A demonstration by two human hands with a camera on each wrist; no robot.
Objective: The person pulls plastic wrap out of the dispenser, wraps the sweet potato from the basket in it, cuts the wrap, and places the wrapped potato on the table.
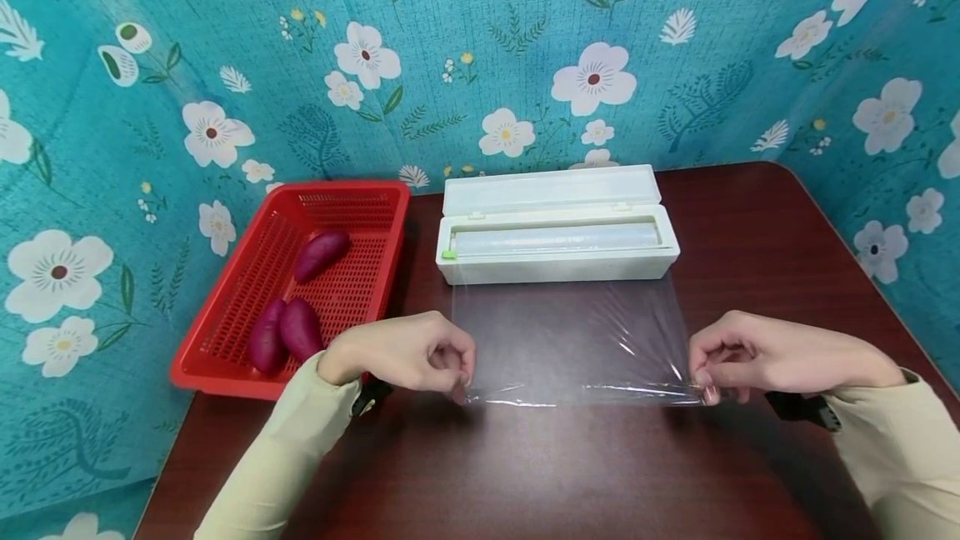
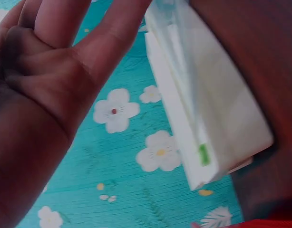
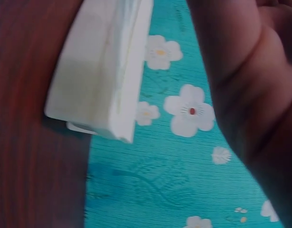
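A clear sheet of plastic wrap stretches out of a white wrap dispenser box toward the person. At the sheet's near left corner, the left hand pinches the film between thumb and fingers. The right hand pinches the near right corner the same way. Between them the front edge runs nearly straight, with shiny creases. Inside the box, its lid raised at the back, lies the roll of wrap. A small green slider sits at the box's left end. Both wrist views show a palm beside the box; the pinching fingertips are outside them.
To the left stands a red plastic basket holding several purple sweet potatoes, close beside the left forearm. Everything rests on a dark red-brown table. A blue floral cloth hangs behind the table and along its sides.
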